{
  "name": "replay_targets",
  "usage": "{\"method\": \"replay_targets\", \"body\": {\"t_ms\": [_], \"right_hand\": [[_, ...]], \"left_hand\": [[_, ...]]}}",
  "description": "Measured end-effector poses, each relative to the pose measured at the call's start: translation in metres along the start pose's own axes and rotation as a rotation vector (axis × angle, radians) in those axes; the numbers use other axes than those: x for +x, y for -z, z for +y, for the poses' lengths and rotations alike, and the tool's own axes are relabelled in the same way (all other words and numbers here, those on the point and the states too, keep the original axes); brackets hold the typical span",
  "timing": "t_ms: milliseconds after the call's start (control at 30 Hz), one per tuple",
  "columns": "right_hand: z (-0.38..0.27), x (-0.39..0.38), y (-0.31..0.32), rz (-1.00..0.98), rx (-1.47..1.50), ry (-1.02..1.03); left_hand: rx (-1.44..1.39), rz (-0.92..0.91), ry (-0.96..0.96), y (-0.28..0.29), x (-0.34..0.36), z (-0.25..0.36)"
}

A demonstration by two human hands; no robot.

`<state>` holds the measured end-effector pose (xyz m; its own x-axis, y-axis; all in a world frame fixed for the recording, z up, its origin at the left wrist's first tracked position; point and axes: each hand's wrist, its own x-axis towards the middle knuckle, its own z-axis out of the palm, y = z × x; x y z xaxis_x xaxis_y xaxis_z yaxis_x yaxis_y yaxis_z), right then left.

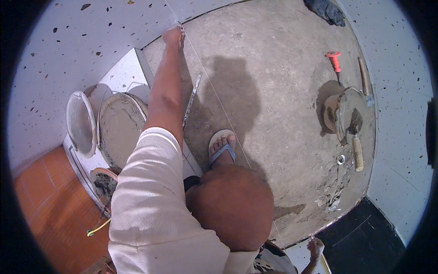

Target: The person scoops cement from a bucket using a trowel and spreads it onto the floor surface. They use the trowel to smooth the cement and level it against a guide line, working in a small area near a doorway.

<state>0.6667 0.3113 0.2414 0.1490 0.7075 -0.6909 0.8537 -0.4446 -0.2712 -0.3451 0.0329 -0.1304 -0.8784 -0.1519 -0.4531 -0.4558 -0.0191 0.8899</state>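
My left hand (173, 36) reaches to the foot of the speckled wall (105, 32), fingers bent where a thin pale string (207, 74) meets it; what they grip is hidden. My right hand (315, 250) is at the lower right beside a pale edge, fingers curled; whether it holds anything is unclear. My sandalled foot (221, 150) rests on the rough grey floor (292, 100), beside a narrow metal strip (192, 99).
Left: a mortar bucket (118, 132), pale bucket (73, 118) and smaller dark-filled container (102, 187) by white slabs (121, 68). Right: red-handled chisel (334, 61), hammer (364, 75), mortar bowl (332, 114), trowel (358, 153), dark panel (360, 228). Dark bundle (326, 11) at top right.
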Motion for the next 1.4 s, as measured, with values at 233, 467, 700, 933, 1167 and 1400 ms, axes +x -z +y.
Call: {"method": "replay_targets", "body": {"t_ms": [233, 467, 700, 933, 1167, 1400], "right_hand": [[-0.011, 0.003, -0.007, 0.032, -0.083, -0.06], [-0.031, 0.074, -0.019, -0.187, -0.418, 0.405], [-0.299, 0.093, -0.228, -0.142, -0.818, 0.865], [-0.57, 0.012, -0.538, -0.497, -0.43, 1.188], [-0.652, -0.008, -0.747, -0.346, -0.225, 1.927], [-0.668, 0.045, -0.836, -0.471, -0.193, 1.716]], "left_hand": [[0.125, 0.013, -0.072, -0.003, 0.004, -0.003], [0.962, 0.109, -0.484, 0.006, 0.02, -0.021], [-0.09, -0.095, -0.059, 0.006, -0.02, 0.006], [0.016, -0.081, -0.023, 0.013, -0.035, 0.016], [-0.004, -0.04, -0.017, 0.013, -0.036, 0.014], [0.263, -0.035, -0.236, -0.001, -0.033, 0.01]]}}
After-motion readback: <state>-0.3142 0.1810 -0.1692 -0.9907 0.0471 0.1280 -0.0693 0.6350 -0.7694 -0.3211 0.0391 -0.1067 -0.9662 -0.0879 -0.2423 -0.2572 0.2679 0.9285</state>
